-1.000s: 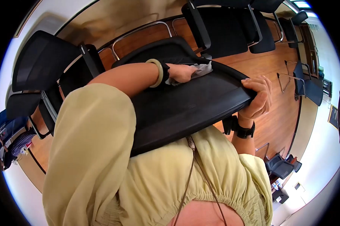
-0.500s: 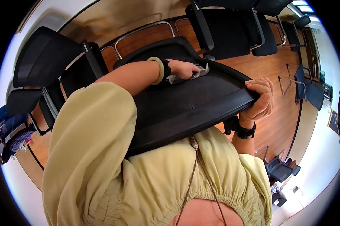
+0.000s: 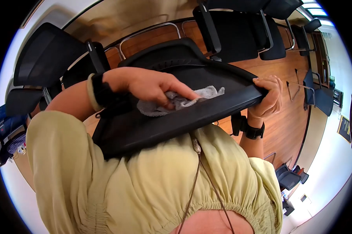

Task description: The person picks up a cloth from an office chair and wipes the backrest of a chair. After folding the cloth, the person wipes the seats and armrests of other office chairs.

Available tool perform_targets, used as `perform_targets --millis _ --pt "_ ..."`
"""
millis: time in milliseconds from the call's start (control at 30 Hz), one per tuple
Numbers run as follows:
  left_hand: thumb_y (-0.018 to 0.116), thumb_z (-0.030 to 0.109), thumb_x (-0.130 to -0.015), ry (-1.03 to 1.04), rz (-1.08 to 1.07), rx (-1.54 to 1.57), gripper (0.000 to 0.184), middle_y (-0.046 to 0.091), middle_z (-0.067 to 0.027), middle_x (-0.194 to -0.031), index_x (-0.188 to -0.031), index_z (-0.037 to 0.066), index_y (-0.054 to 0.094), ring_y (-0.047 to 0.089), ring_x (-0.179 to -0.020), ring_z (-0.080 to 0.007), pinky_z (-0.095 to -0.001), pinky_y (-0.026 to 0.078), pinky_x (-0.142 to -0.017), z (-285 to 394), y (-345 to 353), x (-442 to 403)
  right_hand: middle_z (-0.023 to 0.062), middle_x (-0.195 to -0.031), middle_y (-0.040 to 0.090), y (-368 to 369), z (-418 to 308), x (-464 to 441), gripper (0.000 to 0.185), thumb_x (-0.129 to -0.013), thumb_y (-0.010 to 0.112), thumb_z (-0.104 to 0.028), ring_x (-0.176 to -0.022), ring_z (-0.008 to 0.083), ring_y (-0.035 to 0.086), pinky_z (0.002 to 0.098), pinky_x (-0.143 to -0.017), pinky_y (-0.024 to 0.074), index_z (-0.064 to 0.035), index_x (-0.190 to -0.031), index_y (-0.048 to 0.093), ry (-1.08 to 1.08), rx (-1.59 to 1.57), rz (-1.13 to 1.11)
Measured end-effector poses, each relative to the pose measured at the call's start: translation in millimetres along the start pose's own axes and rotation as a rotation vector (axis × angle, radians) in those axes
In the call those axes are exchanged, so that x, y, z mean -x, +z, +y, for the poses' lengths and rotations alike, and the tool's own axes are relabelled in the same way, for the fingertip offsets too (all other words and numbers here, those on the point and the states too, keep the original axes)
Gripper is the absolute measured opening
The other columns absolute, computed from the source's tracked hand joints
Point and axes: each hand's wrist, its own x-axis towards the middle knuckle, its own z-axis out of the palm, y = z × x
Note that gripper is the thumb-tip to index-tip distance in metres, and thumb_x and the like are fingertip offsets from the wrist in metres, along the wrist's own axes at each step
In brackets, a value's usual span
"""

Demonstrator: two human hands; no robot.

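Observation:
My left hand (image 3: 152, 87) presses a crumpled grey cloth (image 3: 160, 108) against a black chair (image 3: 219, 78). Its index finger stretches along the cloth, while the thumb and other fingers curl into it. Smooth and plastic-looking, the chair surface has a raised rim and small slots near its far side. It sits tilted, close against my chest. My right hand (image 3: 270, 95) is wrapped over the chair's right corner, with the fingers on top of the rim. Each wrist wears a black band, and a pale bangle circles the left one.
Black office chairs with metal frames stand along the far wall, including an armchair (image 3: 234, 35) and a mesh-backed chair (image 3: 47, 54). Another chair (image 3: 318, 91) is at the right on the wooden floor (image 3: 289, 113). A cord (image 3: 197, 163) hangs from my neck.
My left hand has drawn the cloth back across the chair toward my chest, and more of the cloth shows. My right hand keeps its hold on the corner.

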Motion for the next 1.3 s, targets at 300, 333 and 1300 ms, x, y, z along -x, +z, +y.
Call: perform_targets --millis 300,333,1300 --pt "0.048 -0.004 -0.084 -0.437 0.344 -0.266 0.048 0.057 -0.0131 -0.125 -0.131 0.002 0.049 0.053 -0.116 -0.0248 -0.0351 0.041 -0.098 -157.7 -12.4 15.6 0.0097 -0.065 0.061 3.2 2.8 -1.3 0.017 -0.083 0.049 -0.011 -0.057 0.0236 0.057 0.0342 -0.06 0.0455 -0.0026 -0.07 0.056 -0.001 -0.08 0.031" --pt "0.049 -0.004 -0.084 -0.566 0.368 -0.312 0.049 0.056 -0.013 -0.127 -0.132 0.002 0.049 0.052 -0.117 -0.025 -0.0352 0.041 -0.098 -160.7 -16.8 17.1 0.0097 -0.065 0.06 2.7 4.0 0.2 0.017 -0.083 0.049 -0.011 -0.057 0.0235 0.056 0.034 -0.06 0.0449 -0.0023 -0.07 0.057 -0.009 -0.074 0.031" --pt "0.058 -0.007 -0.078 0.095 -0.05 -0.051 0.066 0.046 -0.0135 -0.143 -0.141 0.004 0.043 0.044 -0.128 -0.0195 -0.0294 0.032 -0.107 21.9 1.1 -2.5 0.0098 -0.064 0.062 -13.5 -3.1 13.9 0.047 -0.097 0.03 -0.025 -0.06 0.024 0.059 0.0403 -0.07 0.0467 -0.0023 -0.065 0.057 0.112 -0.029 0.006"
